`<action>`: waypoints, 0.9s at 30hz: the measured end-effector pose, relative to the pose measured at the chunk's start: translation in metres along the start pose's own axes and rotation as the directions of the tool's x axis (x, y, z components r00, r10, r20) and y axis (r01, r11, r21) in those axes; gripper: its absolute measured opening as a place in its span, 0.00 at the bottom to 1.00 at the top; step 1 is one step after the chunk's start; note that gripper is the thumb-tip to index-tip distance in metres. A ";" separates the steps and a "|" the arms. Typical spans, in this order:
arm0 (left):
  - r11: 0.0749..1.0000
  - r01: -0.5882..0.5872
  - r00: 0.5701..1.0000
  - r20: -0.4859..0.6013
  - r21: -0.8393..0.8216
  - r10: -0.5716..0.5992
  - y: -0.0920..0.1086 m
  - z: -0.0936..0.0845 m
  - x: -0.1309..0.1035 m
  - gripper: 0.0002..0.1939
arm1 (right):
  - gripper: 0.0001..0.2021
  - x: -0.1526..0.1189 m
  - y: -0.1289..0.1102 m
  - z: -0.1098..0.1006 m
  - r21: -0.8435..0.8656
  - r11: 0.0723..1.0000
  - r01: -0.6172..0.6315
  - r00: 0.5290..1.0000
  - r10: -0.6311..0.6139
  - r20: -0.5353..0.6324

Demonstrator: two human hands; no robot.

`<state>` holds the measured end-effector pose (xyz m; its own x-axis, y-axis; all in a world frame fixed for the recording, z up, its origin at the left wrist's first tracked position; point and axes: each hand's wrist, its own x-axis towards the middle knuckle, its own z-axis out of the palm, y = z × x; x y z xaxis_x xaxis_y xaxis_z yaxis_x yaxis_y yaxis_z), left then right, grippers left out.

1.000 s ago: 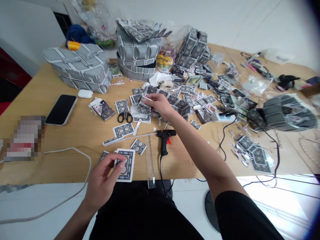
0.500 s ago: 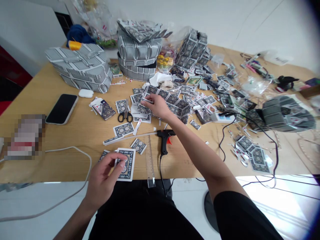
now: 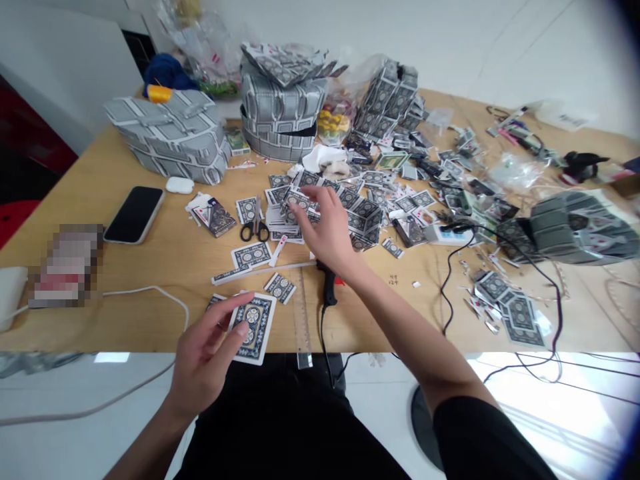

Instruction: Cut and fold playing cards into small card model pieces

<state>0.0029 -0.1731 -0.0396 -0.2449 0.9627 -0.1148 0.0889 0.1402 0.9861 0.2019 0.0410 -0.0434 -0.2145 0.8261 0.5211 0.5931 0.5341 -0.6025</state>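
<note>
Near the table's front edge, my left hand [image 3: 207,353] holds a blue-backed playing card [image 3: 257,328] between thumb and fingers, its patterned back facing up. Over the pile in the middle, my right hand [image 3: 327,223] is open, thumb apart from the fingers, with nothing visible in it. Under and beside that hand lies a folded piece made of playing cards [image 3: 363,217], partly hidden by it. A black hot glue gun [image 3: 329,283] rests below my right wrist, which covers some of it. Black-handled scissors [image 3: 255,229] lie to the left of the pile.
A clear ruler [image 3: 302,320] juts over the front edge. At left are a phone [image 3: 135,215] and a white earbud case [image 3: 180,185]. Woven card baskets [image 3: 170,137] stand at the back. Loose cards and scraps [image 3: 450,173] spread rightward, near a black cable [image 3: 543,273].
My right hand has opened from a pinch over the card pile and shifted slightly right. The card in my left hand has tilted a little. The whole view has shifted slightly.
</note>
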 end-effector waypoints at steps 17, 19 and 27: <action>0.923 -0.336 0.936 0.170 0.185 0.307 -0.007 0.006 0.013 0.25 | 0.14 -0.133 -0.091 -0.022 0.721 0.522 -0.456 0.882 0.375 0.286; 0.920 -0.346 0.933 0.166 0.181 0.319 -0.006 0.006 0.013 0.21 | 0.13 -0.133 -0.089 -0.024 0.712 0.533 -0.457 0.882 0.374 0.286; 0.897 -0.386 0.920 0.163 0.216 0.357 -0.001 0.009 0.017 0.17 | 0.10 -0.133 -0.087 -0.031 0.666 0.625 -0.407 0.910 0.341 0.237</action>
<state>0.0069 -0.1552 -0.0436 -0.0358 0.9733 0.2268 0.3831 -0.1962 0.9026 0.2033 -0.1209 -0.0416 -0.1769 0.9762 0.1257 -0.0592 0.1169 -0.9914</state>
